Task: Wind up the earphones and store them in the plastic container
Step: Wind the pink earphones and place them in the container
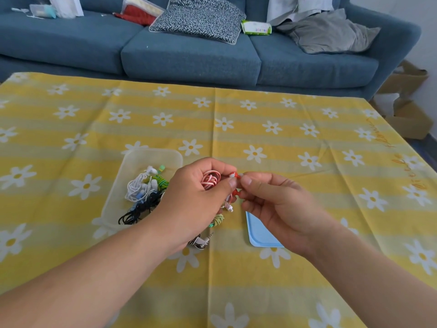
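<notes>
A blue fabric sofa (pixel 189 55) fills the back of the room, strewn with cushions and packets. In front of it the worktop (pixel 283 138) is covered by a soft yellow striped cloth printed with white daisies, lightly creased. On its left half sits the plastic container (pixel 132 159), a shallow, cloudy, round-cornered rectangle already holding several wound sets: white, green and black cords lie in it, the black one spilling over the near rim. A flat pale-blue lid (pixel 257 235) rests just right of centre, partly under the right wrist.

The left hand (pixel 196 197) is closed around a neat coil of red-and-white earphones (pixel 210 181), thin glossy cord looped between thumb and curled fingers. The right hand (pixel 272 204) pinches the red earbud end beside the coil, apparently tucking in the last length. Judged from this, the winding of this set is nearly finished, and it is not yet in the container.

Two more bundles lie on the cloth under the hands, a yellow-green set (pixel 217 220) and a black-and-white set (pixel 199 241) with its metal plug showing; these appear left to store.
</notes>
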The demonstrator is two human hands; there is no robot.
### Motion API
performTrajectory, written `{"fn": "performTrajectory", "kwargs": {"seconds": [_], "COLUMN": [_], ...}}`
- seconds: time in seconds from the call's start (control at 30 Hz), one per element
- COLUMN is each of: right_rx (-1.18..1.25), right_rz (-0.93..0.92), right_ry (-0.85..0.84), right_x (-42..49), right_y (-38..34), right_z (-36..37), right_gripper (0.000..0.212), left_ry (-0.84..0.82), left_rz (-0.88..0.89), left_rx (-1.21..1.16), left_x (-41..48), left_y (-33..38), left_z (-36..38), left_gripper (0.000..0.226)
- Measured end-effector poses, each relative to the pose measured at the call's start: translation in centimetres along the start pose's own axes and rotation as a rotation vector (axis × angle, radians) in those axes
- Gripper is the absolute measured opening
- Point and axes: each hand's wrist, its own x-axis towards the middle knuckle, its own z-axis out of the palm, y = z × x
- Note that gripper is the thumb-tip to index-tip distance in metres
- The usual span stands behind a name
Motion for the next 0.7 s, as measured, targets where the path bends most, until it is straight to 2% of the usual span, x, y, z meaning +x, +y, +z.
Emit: {"fn": "performTrajectory", "kwargs": {"seconds": [0.37,0.7], "right_rx": [-0.017,0.004], "right_rz": [-0.115,-0.102], "right_ry": [0.028,0.042], "right_x": [-0.27,-0.46], "right_y": [0.54,0.53], "right_z": [0.75,0.91], "right_gripper": [0.007,0.011], "left_ry": [0.064,0.071], "left_rz": [0.064,0.085], "left_rx": [0.044,0.027], "left_x": [0.04,0.05], "left_y": [-0.57,-0.76], "left_z": [0.12,0.0], "left_gripper": [0.005,0.007]}}
